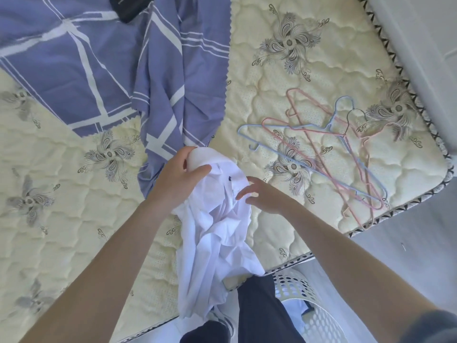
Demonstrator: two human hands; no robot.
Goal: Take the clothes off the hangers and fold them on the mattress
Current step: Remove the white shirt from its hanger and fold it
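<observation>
A white shirt hangs bunched over the near edge of the cream quilted mattress. My left hand grips the shirt's upper end, fingers curled round a rounded white bundle near the collar. My right hand touches the shirt just right of the collar, its fingers bent on the cloth. Whether a hanger is still inside the shirt is hidden. Several empty hangers, pink and light blue, lie in a loose pile on the mattress to the right.
A blue sheet with white stripes covers the mattress's far left and runs down toward my left hand. A dark flat object lies on it at the top. A white perforated laundry basket stands on the floor below the mattress edge, beside dark trousers.
</observation>
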